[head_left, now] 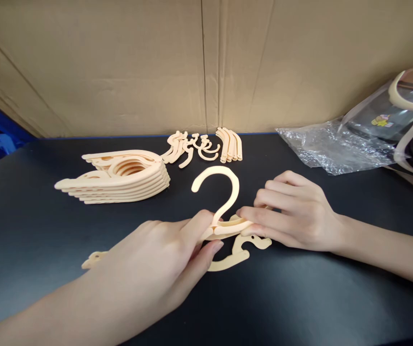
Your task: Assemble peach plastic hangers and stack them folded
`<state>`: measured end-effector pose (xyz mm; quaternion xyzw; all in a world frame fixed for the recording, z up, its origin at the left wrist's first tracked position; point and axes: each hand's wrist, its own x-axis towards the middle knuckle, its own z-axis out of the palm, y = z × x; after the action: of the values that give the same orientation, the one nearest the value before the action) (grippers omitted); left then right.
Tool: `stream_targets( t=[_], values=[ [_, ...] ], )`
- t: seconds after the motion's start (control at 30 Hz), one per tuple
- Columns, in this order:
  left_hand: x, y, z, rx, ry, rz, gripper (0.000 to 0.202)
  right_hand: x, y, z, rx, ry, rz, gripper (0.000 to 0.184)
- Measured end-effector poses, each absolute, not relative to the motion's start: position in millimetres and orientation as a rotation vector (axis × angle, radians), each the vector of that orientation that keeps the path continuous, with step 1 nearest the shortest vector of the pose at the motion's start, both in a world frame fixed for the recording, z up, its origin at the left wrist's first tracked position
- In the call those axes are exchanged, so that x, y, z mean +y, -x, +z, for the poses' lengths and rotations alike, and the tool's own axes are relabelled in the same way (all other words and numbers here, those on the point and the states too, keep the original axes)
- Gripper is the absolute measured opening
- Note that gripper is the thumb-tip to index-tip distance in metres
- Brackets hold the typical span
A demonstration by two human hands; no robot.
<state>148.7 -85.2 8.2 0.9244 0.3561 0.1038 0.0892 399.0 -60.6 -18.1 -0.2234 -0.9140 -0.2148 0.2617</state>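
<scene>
A cream plastic folding hanger (235, 187) is held in front of me, its curved hook pointing up. My left hand (163, 259) is closed around the hanger just below the hook, thumb in front. At the hanger's right arm, my right hand (296, 211) pinches with bent fingers. Under my hands shows a cream hanger piece (230, 262) with a curved notch and a small hole. Another cream end (93, 260) sticks out left of my left wrist. Whether these two join the held hanger is hidden by my hands.
A stack of cream hanger parts (127, 185) lies on the black tabletop (47, 226) at left. Loose hooks (208, 153) and several curved strips (230, 145) lie at the back. Clear plastic wrap (321, 149) and a transparent bag (368, 115) are at right. Cardboard (130, 67) stands behind.
</scene>
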Motion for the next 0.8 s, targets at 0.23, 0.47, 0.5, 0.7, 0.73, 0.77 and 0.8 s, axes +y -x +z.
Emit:
stream_targets(
  t=[0.23,0.47,0.5,0.7,0.73,0.77,0.8],
  values=[
    [-82,-146,3,0.993,-2.987,0.261,0.023,-61,-399,-18,-2.502,0.553,-0.597,0.031],
    [-82,-144,-14,0.882,-3.175,0.489,0.022,-60,-401,-19,-2.463,0.507,-0.483,0.030],
    [-83,-143,-15,0.871,-3.186,0.526,0.023,-60,-401,-19,-2.449,0.503,-0.487,0.028],
    [-85,-146,-11,0.738,-3.182,0.627,0.026,-67,-401,-16,-2.302,0.527,-0.547,0.015],
    [-85,-147,-9,0.713,-3.176,0.633,0.025,-68,-401,-16,-2.286,0.540,-0.538,0.013],
    [-85,-147,-8,0.702,-3.173,0.636,0.025,-68,-401,-16,-2.277,0.545,-0.542,0.013],
    [-85,-148,-7,0.697,-3.174,0.645,0.024,-69,-402,-16,-2.272,0.540,-0.565,0.016]
  ],
)
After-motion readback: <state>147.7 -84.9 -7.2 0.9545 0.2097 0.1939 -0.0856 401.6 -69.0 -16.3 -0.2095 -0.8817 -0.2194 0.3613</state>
